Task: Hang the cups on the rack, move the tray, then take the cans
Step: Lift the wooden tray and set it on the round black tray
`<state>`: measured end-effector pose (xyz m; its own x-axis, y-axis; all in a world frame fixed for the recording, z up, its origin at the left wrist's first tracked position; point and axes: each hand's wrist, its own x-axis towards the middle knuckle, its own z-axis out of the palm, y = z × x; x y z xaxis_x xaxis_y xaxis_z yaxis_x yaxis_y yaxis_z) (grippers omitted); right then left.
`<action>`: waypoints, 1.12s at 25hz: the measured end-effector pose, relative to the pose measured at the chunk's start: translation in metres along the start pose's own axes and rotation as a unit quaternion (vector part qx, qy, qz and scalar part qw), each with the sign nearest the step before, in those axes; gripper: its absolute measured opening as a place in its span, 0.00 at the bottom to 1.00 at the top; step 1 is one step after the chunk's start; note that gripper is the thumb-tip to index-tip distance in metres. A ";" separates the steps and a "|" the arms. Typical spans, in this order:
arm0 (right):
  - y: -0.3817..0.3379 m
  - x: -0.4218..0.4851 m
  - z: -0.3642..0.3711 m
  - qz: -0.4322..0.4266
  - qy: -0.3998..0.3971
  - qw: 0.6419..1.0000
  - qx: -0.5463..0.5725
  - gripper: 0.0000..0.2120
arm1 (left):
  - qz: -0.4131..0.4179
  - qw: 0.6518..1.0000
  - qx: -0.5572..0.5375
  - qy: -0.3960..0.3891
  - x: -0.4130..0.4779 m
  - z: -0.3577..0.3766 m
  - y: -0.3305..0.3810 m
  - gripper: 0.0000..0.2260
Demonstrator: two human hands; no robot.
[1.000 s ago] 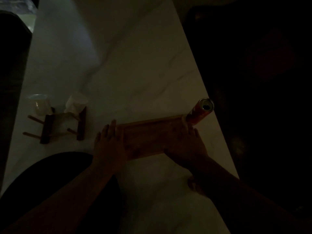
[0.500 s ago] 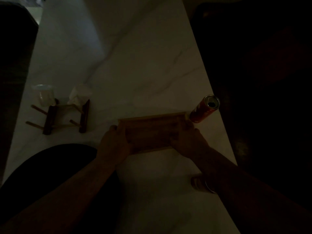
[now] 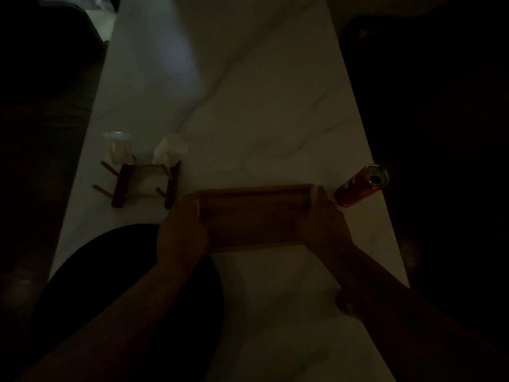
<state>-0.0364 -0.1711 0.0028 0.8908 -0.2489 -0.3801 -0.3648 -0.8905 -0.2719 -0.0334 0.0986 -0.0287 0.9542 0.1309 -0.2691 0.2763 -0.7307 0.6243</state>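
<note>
The scene is very dim. A wooden tray [image 3: 253, 216] is held over the white marble table [image 3: 248, 106]. My left hand [image 3: 180, 232] grips its left end and my right hand [image 3: 322, 227] grips its right end. Just right of the tray stands a red can [image 3: 359, 187] with an open top, near the table's right edge. A second can [image 3: 344, 304] shows partly under my right forearm. At the left sits a wooden peg rack [image 3: 144, 184] with two pale cups hung on its far pegs, one [image 3: 117, 147] at left, one [image 3: 169, 150] at right.
A dark rounded shape [image 3: 124, 285], a seat or my lap, covers the table's near left edge. The floor on both sides of the table is almost black. The table's right edge [image 3: 385, 216] runs close by the red can.
Both hands have closed round the tray's ends; the left one lay flat beside it before. The tray has come slightly toward me, away from the red can. The view has shifted a little.
</note>
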 end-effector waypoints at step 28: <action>-0.141 -0.149 0.138 0.006 -0.110 0.988 0.105 0.05 | -0.171 0.980 0.095 0.044 -0.105 -0.149 -0.229 0.17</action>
<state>-0.1550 0.0445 -0.0242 0.8138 -0.1495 -0.5616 -0.4443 -0.7829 -0.4354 -0.1797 0.3523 -0.0338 0.8176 0.4416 -0.3694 0.5637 -0.7444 0.3580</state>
